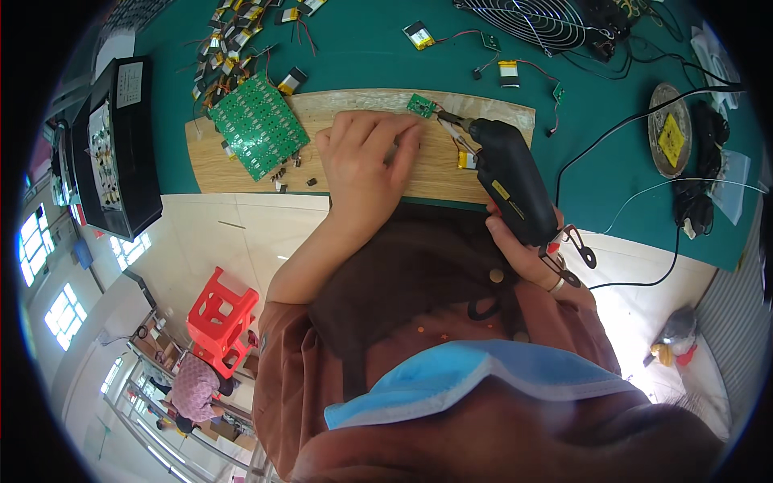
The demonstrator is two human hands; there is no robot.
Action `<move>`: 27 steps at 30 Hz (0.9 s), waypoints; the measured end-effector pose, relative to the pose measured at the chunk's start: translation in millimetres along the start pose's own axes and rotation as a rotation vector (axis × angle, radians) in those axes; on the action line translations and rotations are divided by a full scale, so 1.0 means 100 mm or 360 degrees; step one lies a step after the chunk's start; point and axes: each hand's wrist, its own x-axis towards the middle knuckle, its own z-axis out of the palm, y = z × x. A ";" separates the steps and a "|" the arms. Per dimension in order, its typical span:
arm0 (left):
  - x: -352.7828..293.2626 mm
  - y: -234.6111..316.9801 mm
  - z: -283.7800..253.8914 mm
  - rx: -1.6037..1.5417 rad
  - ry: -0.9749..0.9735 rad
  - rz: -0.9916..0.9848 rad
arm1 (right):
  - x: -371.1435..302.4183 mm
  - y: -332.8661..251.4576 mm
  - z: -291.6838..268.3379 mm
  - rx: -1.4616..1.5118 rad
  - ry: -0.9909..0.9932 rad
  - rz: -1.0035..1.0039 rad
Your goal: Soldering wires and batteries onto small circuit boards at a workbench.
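Small green circuit board (pixel 420 105) sits near the far edge of a wood-grain plank (pixel 443 179), around its middle. From left to right: a green circuit-board panel (pixel 259 129) rests across the plank's left part. The left hand (pixel 364 157) is curled, fingertips just beside the small board; whether they grip anything cannot be told. The right hand (pixel 523 258) is wrapped around a black soldering gun (pixel 515 181), nose near that board. Farther right, a metal dish (pixel 664 101) holds a yellow sponge (pixel 670 142).
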 end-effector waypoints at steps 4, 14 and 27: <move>-0.01 -0.02 0.02 -0.0029 0.0047 -0.0019 | -0.01 0.07 0.03 0.0046 0.0011 -0.0001; -0.06 -0.04 0.02 -0.0067 0.0004 -0.0062 | -0.03 0.07 0.04 0.0073 0.0016 0.0137; -0.08 -0.01 0.09 0.0161 0.0003 -0.0084 | 0.01 -0.01 0.03 -0.0101 -0.0022 0.0078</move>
